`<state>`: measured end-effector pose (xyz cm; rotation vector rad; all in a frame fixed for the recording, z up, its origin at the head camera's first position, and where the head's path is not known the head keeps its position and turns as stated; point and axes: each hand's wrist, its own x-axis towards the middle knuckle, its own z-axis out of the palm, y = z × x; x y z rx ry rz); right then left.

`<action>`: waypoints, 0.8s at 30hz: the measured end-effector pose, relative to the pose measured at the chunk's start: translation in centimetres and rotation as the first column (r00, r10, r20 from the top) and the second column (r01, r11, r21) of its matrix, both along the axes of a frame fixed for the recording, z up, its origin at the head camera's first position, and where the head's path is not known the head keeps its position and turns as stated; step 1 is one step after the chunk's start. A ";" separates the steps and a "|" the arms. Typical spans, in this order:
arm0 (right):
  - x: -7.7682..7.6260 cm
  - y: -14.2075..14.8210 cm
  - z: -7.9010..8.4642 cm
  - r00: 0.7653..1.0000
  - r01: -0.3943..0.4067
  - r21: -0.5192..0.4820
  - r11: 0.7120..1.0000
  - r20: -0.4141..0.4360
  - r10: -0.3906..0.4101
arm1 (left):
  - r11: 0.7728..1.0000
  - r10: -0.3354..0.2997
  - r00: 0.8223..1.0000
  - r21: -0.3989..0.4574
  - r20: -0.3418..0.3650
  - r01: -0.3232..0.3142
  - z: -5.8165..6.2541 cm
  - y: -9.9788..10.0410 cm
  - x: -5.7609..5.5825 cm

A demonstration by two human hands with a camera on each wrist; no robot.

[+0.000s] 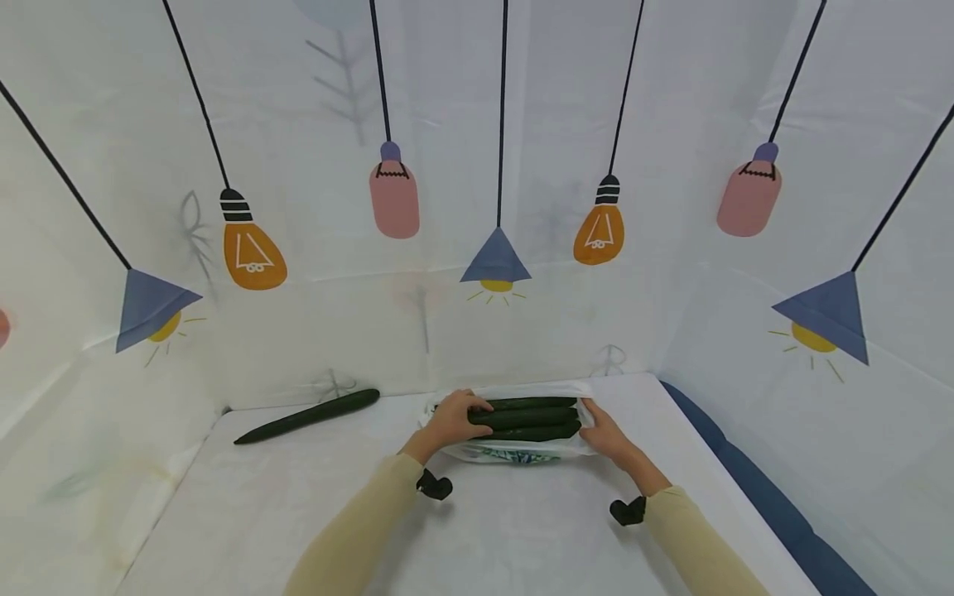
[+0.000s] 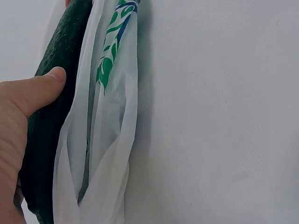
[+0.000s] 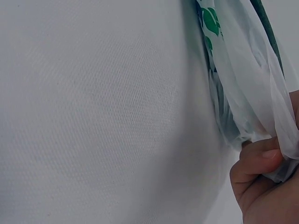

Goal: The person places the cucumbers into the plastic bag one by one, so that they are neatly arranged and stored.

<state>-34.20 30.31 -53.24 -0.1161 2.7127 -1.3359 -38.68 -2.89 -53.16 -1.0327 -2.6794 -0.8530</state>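
Note:
Three dark green cucumbers (image 1: 525, 419) lie side by side in a white plastic bag (image 1: 465, 451) with a green and blue leaf print. My left hand (image 1: 450, 420) grips the cucumbers at their left end. In the left wrist view its thumb (image 2: 49, 86) presses along the near cucumber (image 2: 49, 135), while its other fingers are mostly hidden behind. At the opposite end, my right hand (image 1: 607, 434) holds the bag's edge; the right wrist view shows its curled fingers (image 3: 259, 161) pinching the thin plastic (image 3: 252, 93).
A single cucumber (image 1: 309, 416) lies at the back left of the white table (image 1: 522, 530), apart from the bag. White curtains (image 1: 320, 331) printed with lamps surround the table. Something dark blue (image 1: 745, 472) runs along its right edge. Both wrists wear black straps (image 1: 435, 485).

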 end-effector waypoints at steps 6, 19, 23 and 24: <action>-0.1 -0.1 -0.2 1.000 0.003 0.019 1.000 0.009 -0.003 | 0.997 0.021 0.999 0.070 0.049 -0.024 -0.7 -1.6 0.5; 0.9 -0.2 0.0 1.000 -0.011 -0.013 1.000 -0.002 0.011 | 0.971 0.136 0.988 0.191 0.068 -0.147 -2.7 -7.8 3.5; 0.7 -0.1 -0.4 1.000 -0.008 -0.003 1.000 -0.008 0.008 | 0.958 0.176 0.981 0.216 0.080 -0.189 -3.2 -10.4 4.3; 0.7 -0.1 -0.4 1.000 -0.007 0.001 1.000 -0.015 0.007 | 0.954 0.189 0.978 0.220 0.086 -0.204 -3.3 -11.0 4.5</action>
